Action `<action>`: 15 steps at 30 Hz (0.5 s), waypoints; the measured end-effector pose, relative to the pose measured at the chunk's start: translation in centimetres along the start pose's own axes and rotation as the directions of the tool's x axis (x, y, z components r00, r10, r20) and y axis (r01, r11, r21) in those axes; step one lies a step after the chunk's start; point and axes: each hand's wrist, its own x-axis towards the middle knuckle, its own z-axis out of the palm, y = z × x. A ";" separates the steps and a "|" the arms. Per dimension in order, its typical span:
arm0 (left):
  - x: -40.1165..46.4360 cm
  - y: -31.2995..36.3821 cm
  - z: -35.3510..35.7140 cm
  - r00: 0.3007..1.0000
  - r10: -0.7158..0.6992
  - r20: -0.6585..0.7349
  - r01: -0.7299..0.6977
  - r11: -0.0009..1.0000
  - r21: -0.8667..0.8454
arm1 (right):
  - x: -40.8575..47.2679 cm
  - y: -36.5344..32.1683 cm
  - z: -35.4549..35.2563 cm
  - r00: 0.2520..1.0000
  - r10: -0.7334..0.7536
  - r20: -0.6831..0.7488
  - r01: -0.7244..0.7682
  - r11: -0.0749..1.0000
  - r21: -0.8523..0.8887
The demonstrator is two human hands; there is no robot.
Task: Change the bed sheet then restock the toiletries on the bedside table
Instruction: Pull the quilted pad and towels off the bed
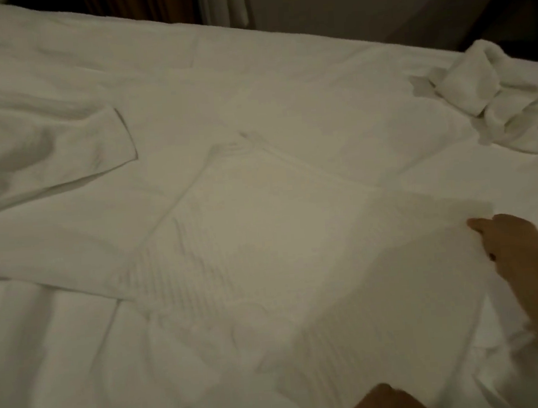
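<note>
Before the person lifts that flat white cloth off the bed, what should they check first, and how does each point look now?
1. Right hand gripping the folded cloth at its right corner: ok, fingers pinch the edge.
2. Left hand gripping the near edge: cannot tell, it is cut off by the frame.
3. Nothing lying on the cloth: ok.
4. Crumpled towel apart from the cloth: ok, it sits at the far right bed edge.
5. Pillowcase apart from the cloth: ok, it lies to the left.
6. Sheet underneath smooth: not ok, creases show.
</note>
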 end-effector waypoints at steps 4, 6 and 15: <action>2.2 6.2 -13.0 0.664 0.423 0.617 -0.239 0.901 -0.362 | -2.2 -4.8 0.7 0.998 -0.047 0.044 0.044 0.996 0.076; 4.1 7.6 -16.2 0.604 0.474 0.641 -0.246 0.875 -0.416 | -3.3 -8.0 3.4 0.991 -0.092 0.097 0.070 0.975 0.209; 19.4 9.0 -17.7 0.912 0.234 0.337 -0.056 0.885 -0.463 | -8.8 -21.3 22.7 0.919 -0.376 0.120 0.335 0.904 0.265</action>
